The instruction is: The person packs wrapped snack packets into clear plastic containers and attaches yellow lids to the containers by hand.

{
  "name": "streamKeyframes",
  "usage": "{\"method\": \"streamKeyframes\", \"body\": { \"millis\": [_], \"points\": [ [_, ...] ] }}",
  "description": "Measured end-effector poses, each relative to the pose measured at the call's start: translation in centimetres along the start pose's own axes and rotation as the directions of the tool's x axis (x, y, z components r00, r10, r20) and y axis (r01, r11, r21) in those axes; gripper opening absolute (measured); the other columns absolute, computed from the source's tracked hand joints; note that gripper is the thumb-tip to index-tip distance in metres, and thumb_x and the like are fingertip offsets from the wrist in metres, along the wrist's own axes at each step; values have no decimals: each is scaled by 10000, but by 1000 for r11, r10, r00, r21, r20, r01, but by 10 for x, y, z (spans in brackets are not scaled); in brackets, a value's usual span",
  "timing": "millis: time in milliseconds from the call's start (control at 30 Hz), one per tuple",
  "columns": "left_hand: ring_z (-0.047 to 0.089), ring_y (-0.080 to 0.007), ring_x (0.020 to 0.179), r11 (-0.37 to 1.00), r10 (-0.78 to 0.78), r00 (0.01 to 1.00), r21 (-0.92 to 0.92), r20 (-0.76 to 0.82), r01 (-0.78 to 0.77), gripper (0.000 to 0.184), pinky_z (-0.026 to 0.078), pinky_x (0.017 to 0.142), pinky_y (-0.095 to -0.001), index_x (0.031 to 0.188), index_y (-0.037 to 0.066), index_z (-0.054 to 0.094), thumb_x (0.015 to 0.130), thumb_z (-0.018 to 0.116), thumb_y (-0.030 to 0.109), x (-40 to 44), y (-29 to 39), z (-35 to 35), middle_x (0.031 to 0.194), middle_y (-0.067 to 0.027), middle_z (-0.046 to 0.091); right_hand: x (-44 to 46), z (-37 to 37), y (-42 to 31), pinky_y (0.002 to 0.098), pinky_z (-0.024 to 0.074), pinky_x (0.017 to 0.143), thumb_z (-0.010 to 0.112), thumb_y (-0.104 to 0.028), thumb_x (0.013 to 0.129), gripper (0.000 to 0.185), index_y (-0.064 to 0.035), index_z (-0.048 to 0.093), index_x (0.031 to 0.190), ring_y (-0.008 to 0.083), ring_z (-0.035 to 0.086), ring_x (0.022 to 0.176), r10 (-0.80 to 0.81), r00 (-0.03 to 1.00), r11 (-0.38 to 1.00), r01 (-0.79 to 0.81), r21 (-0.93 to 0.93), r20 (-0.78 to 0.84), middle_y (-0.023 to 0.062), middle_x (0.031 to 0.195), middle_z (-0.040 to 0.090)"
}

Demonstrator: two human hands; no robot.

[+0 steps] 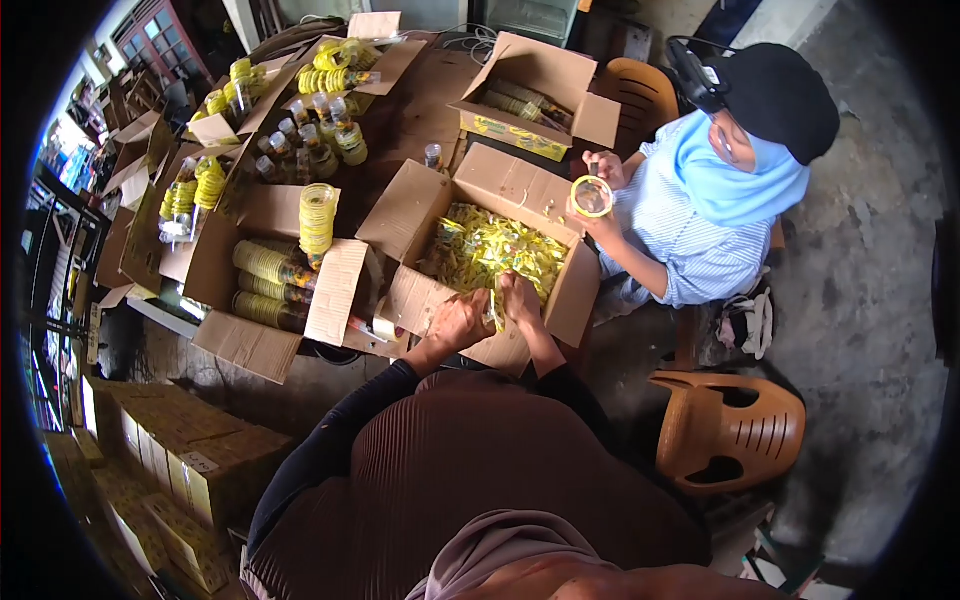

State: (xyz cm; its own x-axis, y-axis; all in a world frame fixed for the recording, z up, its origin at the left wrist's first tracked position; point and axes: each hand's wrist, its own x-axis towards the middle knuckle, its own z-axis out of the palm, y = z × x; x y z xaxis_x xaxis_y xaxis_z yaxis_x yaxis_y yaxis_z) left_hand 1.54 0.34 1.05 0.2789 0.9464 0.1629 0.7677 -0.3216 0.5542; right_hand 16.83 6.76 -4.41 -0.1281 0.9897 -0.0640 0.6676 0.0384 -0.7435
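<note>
Over the near edge of an open cardboard box (400, 215), my left hand (460, 320) is curled closed around something pale and partly see-through that I cannot make out. My right hand (520, 299) is beside it, fingers bent and pressed together at the same spot. A bit of yellow shows between the two hands, too small to name. Many small yellow wrapped packets (490, 245) fill the box just beyond my fingers. Across the box corner, a person (690, 210) holds a clear round container with a yellow rim (592, 197).
Left of me, another open box (225, 250) holds stacks of yellow-rimmed containers, with a tall stack (318, 220) at its corner. Several clear cups (310, 135) stand farther back on the table. A third box (540, 75) is at the back. An orange chair (735, 430) stands to my right.
</note>
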Motion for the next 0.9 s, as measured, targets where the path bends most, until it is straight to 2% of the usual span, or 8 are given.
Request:
{"method": "streamKeyframes", "body": {
  "millis": [67, 200, 400, 600, 667, 733, 833, 900],
  "points": [
    [638, -370, 743, 998, 64, 994, 16, -84, -63, 417, 535, 673, -452, 1017, 14, 530, 685, 673, 222, -2, -2, 9, 812, -189, 635, 11, 11, 28, 489, 471, 781, 354, -409, 925, 453, -44, 621, 953, 428, 613, 884, -60, 998, 981, 56, -183, -16, 250, 929, 638],
    [638, -361, 795, 997, 74, 992, 4, -99, -74, 577, 536, 704, -440, 1111, -22, 525, 668, 740, 280, -12, 6, 12, 873, -180, 642, 0, -21, 3, 492, 470, 696, 403, -296, 922, 310, -47, 588, 907, 423, 608, 802, 24, 994, 999, -28, -39, -111, 241, 840, 632],
    [632, -361, 891, 987, 32, 985, -149, -171, -58, 588, 517, 766, -414, 1098, -19, 543, 636, 818, 221, -28, 15, 8, 935, -200, 633, 22, -39, 50, 474, 483, 721, 481, -269, 930, 262, -43, 599, 993, 393, 619, 852, -86, 984, 984, 60, -165, -158, 205, 906, 637],
    [654, -273, 841, 918, -146, 974, -390, -174, 68, 599, 525, 761, -362, 1082, -13, 554, 645, 872, 245, -38, 19, -2, 933, -148, 643, 12, -57, 34, 439, 497, 766, 575, 8, 810, 208, -67, 645, 991, 340, 630, 902, -161, 986, 985, 164, 54, -45, 166, 965, 640],
    [661, -231, 850, 917, -133, 970, -397, -204, 42, 589, 529, 768, -343, 1080, -24, 569, 659, 873, 255, -39, 23, -4, 925, -141, 657, 19, -43, 48, 373, 517, 784, 551, 22, 826, 268, -63, 649, 1060, 315, 649, 959, -495, 863, 867, 499, 11, -99, 165, 1086, 655],
    [666, -214, 838, 884, -166, 983, -454, -78, 114, 585, 532, 773, -334, 1074, -31, 583, 650, 878, 243, -39, 26, -6, 904, -141, 672, 14, -42, 35, 356, 519, 831, 484, 54, 837, 345, -57, 624, 1132, 303, 636, 1036, -487, 871, 873, 487, -9, -62, 178, 1176, 628],
    [660, -189, 826, 876, -140, 987, -474, -77, 87, 572, 532, 778, -324, 1063, -37, 596, 644, 880, 228, -42, 19, -3, 882, -124, 677, 0, -49, 6, 353, 528, 773, 578, 28, 847, 358, -74, 566, 1190, 243, 652, 951, -211, 976, 907, 217, 361, -58, 146, 1090, 630],
    [657, -187, 824, 866, -130, 990, -493, -56, 86, 564, 531, 777, -323, 1058, -39, 599, 644, 879, 221, -42, 18, -7, 884, -120, 675, -6, -56, -11, 328, 522, 729, 622, -13, 846, 330, -70, 583, 1169, 206, 640, 875, -385, 919, 872, 392, 292, -83, 125, 1028, 619]
  ]
}}
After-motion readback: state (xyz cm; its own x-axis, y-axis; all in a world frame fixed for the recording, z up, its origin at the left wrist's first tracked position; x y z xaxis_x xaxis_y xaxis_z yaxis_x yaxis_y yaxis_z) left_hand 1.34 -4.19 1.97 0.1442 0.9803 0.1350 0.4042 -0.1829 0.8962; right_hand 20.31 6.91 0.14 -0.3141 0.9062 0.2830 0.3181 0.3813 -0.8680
